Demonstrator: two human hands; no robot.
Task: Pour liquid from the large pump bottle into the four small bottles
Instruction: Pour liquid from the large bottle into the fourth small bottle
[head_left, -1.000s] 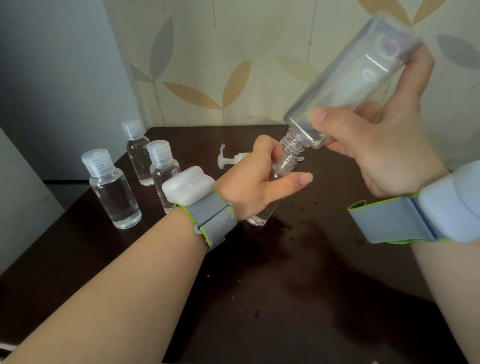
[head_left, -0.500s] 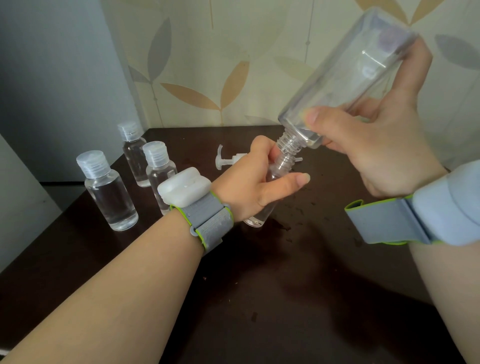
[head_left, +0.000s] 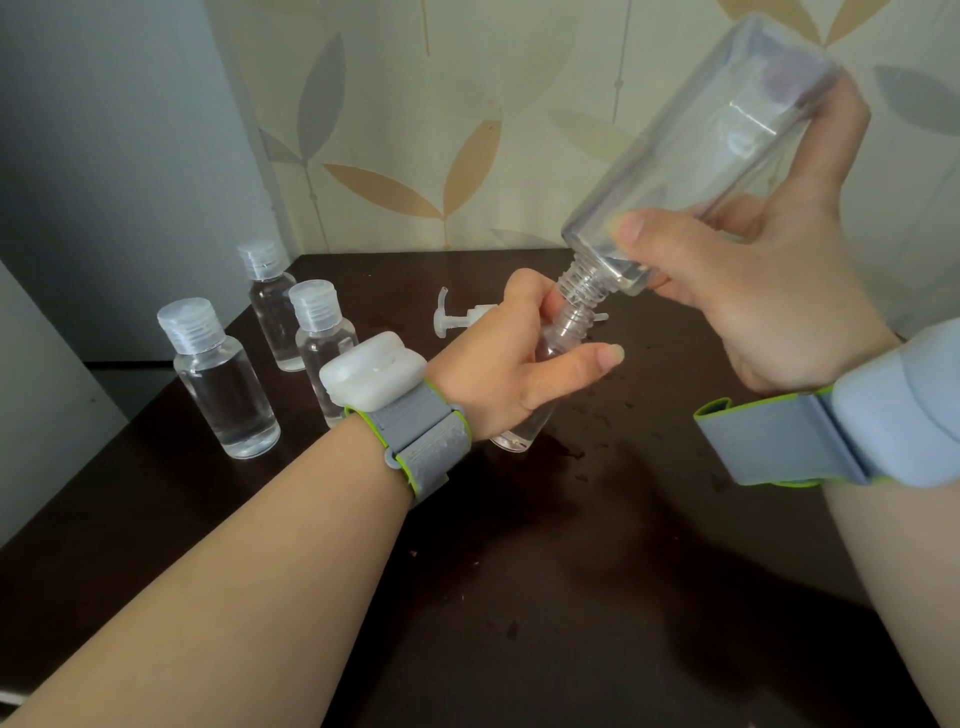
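Near the table's (head_left: 597, 597) back-left corner I see three capped bottles (head_left: 223, 384). My left hand (head_left: 498, 374) grasps the fourth bottle (head_left: 563, 332) at mid-table. My right hand (head_left: 753, 296) grips the pump bottle (head_left: 696, 150), tilted neck-down, mouth touching the fourth's.

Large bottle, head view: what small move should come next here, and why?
Probably tip the large bottle a little steeper while keeping its threaded neck on the mouth of the small bottle. Only a little liquid sits near the neck, and the large bottle looks nearly empty. The left hand holds the small bottle tilted, the right hand grips the large one, and three capped bottles stand aside.
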